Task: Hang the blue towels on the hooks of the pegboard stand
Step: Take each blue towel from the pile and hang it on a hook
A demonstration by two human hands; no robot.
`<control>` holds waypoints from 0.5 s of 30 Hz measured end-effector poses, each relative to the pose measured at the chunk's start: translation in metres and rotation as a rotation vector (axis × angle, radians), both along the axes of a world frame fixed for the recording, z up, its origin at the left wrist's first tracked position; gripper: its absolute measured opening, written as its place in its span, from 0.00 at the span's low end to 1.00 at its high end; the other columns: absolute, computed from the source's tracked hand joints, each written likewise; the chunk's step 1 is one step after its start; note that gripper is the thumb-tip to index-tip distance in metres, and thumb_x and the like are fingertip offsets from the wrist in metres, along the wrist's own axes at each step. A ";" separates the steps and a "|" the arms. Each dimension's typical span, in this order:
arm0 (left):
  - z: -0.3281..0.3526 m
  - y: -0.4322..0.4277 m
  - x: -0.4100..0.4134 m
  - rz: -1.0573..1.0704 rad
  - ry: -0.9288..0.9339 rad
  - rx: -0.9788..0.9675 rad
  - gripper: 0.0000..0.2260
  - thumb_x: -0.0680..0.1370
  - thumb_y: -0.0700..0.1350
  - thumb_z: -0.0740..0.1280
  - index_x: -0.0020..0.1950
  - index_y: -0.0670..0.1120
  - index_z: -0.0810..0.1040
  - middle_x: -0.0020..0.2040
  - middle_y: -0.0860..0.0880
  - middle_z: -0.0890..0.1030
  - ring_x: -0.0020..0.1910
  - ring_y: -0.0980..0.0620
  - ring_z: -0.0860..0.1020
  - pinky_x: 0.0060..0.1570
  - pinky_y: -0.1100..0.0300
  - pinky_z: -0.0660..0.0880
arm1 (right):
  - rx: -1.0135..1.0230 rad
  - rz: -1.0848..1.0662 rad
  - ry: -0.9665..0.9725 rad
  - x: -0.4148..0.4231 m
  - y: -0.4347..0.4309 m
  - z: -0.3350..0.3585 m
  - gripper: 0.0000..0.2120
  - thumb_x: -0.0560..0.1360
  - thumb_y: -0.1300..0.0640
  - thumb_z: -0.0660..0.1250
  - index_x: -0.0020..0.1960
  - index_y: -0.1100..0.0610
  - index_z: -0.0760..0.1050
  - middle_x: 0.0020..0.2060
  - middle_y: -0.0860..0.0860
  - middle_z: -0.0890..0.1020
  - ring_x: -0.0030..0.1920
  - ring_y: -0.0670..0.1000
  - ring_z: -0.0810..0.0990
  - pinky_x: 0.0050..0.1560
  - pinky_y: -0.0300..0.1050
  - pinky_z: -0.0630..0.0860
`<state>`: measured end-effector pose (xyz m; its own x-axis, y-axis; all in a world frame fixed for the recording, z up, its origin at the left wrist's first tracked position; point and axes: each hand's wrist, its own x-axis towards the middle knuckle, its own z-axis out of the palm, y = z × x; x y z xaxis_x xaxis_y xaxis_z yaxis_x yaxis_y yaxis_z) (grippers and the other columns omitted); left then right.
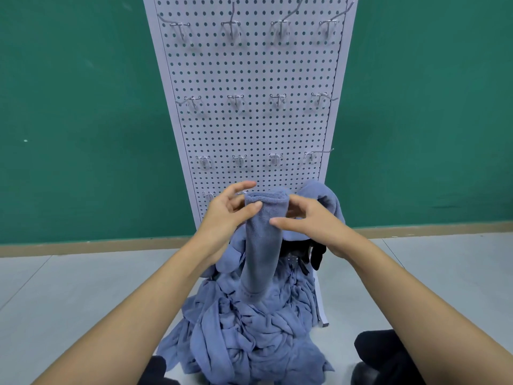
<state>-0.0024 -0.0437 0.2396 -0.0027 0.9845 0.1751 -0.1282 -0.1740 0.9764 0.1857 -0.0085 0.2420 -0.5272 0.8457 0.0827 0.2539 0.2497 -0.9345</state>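
Holding towel point(261, 226) fold below the hooks point(274, 159)
My left grip point(230, 215) and right grip point(311, 222) pinch its top; it hangs upright, hooks just above, behind.

Ahead of me stands a flat dark green wall point(72, 112). A brown skirting strip point(83, 246) runs along its foot, and below that lies the pale grey floor point(72, 290), crossed by faint seams.

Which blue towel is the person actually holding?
The folded towel held upright between left hand and right hand; the others sit crumpled in the floor pile or draped behind.
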 end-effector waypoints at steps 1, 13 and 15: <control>-0.001 0.001 0.000 0.018 0.018 -0.011 0.16 0.77 0.36 0.67 0.63 0.47 0.73 0.52 0.46 0.83 0.48 0.54 0.81 0.45 0.65 0.76 | -0.002 0.001 -0.008 -0.001 0.002 -0.002 0.14 0.74 0.57 0.72 0.59 0.51 0.78 0.52 0.45 0.84 0.54 0.43 0.81 0.57 0.36 0.76; -0.046 -0.005 0.025 0.127 0.341 -0.250 0.20 0.73 0.43 0.73 0.63 0.46 0.71 0.53 0.50 0.76 0.49 0.53 0.77 0.46 0.63 0.76 | 0.087 -0.558 0.110 -0.026 0.013 -0.009 0.15 0.72 0.56 0.71 0.36 0.53 0.65 0.30 0.47 0.70 0.34 0.48 0.70 0.39 0.49 0.72; -0.056 -0.007 0.038 0.137 0.384 -0.231 0.27 0.71 0.46 0.75 0.65 0.50 0.66 0.56 0.52 0.74 0.53 0.53 0.76 0.46 0.65 0.75 | 0.093 -0.534 0.155 -0.037 0.007 -0.007 0.14 0.72 0.56 0.72 0.38 0.54 0.66 0.32 0.47 0.70 0.35 0.49 0.70 0.40 0.51 0.73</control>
<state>0.0355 -0.0503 0.1839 -0.1134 0.9929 -0.0349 0.2585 0.0635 0.9639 0.1482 -0.0011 0.2355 -0.0034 0.9772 0.2121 0.2288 0.2073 -0.9511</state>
